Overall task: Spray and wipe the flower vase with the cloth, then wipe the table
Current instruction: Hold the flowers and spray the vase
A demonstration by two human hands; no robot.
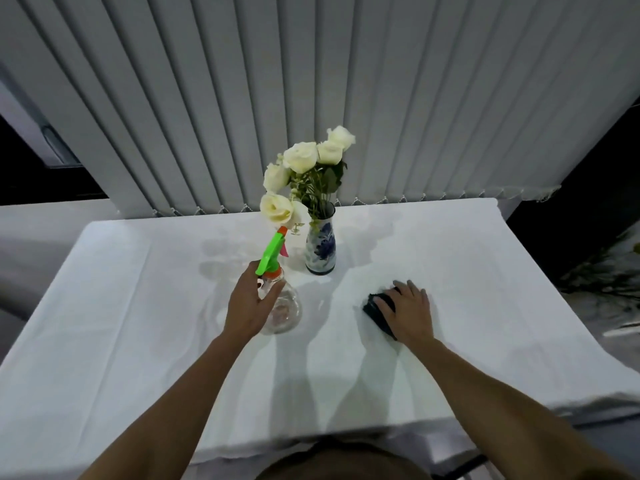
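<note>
A blue-and-white flower vase [321, 247] with white roses [300, 156] stands upright at the middle back of the table [138, 323], which is draped in a white cloth. My left hand [247, 303] grips the neck of a clear spray bottle [282, 310] with a green and orange nozzle, just left and in front of the vase. The nozzle points up and away, toward the flowers. My right hand [408, 311] lies flat on a dark folded cloth [375, 311], pressed to the table right of the vase.
Grey vertical blinds [311, 81] hang close behind the table's far edge. A dark gap and some foliage [602, 275] lie beyond the table's right edge. A pale ledge runs along the left side.
</note>
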